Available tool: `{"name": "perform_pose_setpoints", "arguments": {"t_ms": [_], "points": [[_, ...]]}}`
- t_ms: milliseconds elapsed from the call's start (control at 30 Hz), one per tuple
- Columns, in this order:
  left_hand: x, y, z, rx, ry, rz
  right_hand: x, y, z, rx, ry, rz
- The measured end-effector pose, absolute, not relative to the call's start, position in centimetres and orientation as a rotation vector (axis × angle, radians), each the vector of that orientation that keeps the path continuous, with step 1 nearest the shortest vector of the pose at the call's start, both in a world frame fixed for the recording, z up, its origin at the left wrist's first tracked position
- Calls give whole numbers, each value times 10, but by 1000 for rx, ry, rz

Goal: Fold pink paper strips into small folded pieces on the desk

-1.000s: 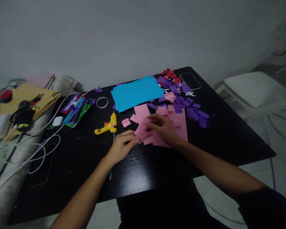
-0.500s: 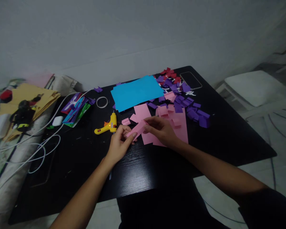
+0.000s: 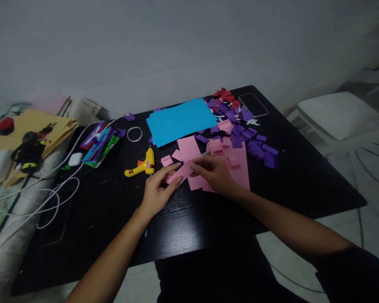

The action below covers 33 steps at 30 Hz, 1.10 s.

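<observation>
Turned flatter than a moment ago, the pink strip [image 3: 183, 169] is pinched by the left hand [image 3: 159, 189] at its eight o'clock and the right hand [image 3: 213, 171] at three, glue gun [image 3: 149, 162] toward nine, so both hands seemingly steady it.

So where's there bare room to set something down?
Bare black tabletop shows right of the purple pieces; another patch, specked, lies left of the left forearm, nearer than the yellow glue gun. Pink paper crowds the left hand and right hand; blue sheets lie farther back.
</observation>
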State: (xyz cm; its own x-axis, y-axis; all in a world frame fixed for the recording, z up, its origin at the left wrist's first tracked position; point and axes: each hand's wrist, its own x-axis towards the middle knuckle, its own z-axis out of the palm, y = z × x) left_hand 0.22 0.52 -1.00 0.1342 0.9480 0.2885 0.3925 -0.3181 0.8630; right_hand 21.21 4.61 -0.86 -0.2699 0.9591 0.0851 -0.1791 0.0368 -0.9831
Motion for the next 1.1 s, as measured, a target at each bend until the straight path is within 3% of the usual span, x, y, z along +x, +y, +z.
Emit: {"name": "perform_pose_setpoints", "arguments": {"t_ms": [233,500,667,1100], "points": [[7,4,-2,1953,1253,1223,212,40,-9,-905,-1346,1413],[11,1,0,1735,1199,1253,210,39,-9,-891,-1406,1336],[11,1,-1,1471,1163,1237,211,37,-6,-843,-1467,1453],[3,6,0,1593,1110,1162,212,37,-6,-775,-1385,1657]]}}
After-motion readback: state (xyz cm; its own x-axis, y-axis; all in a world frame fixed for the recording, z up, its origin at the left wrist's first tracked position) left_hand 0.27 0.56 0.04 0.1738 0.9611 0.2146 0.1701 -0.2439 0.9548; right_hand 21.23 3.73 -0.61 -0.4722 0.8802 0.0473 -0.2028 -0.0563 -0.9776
